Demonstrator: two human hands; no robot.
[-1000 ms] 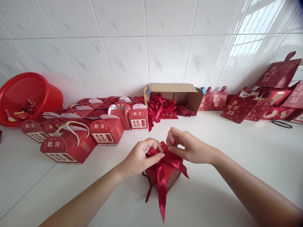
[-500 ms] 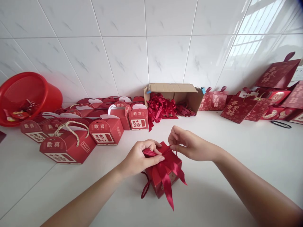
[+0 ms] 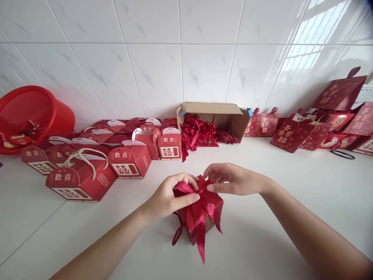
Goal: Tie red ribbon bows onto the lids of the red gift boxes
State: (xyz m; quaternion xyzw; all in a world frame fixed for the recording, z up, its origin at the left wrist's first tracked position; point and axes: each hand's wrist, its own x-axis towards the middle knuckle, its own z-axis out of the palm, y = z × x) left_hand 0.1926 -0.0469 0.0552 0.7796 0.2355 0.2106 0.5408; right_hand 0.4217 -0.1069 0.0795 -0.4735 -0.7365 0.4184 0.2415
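Observation:
A small red gift box (image 3: 216,202) sits on the white counter, turned cornerwise to me. Shiny red ribbon (image 3: 200,229) is gathered into a bow on its top, two tails hanging down the near side. My left hand (image 3: 171,194) pinches the bow's left loop between thumb and fingers. My right hand (image 3: 233,179) is at the bow's right side, fingers curled and thumb on the ribbon by the knot; its fingertips are partly hidden. A dark red cord handle (image 3: 177,235) hangs from the box's left side.
Red boxes with Chinese characters (image 3: 129,159) crowd the left, several deep. Behind them stands a red plastic basket (image 3: 62,116). A cardboard box (image 3: 211,108) with red ribbons lies against the tiled wall. More red gift bags (image 3: 291,134) and a black loop (image 3: 343,154) are at right.
My right hand has shifted slightly left, closer to the knot, its fingers spreading a little. The ribbon tails have swung left and the bow's left loop looks fuller. My left hand stays on it.

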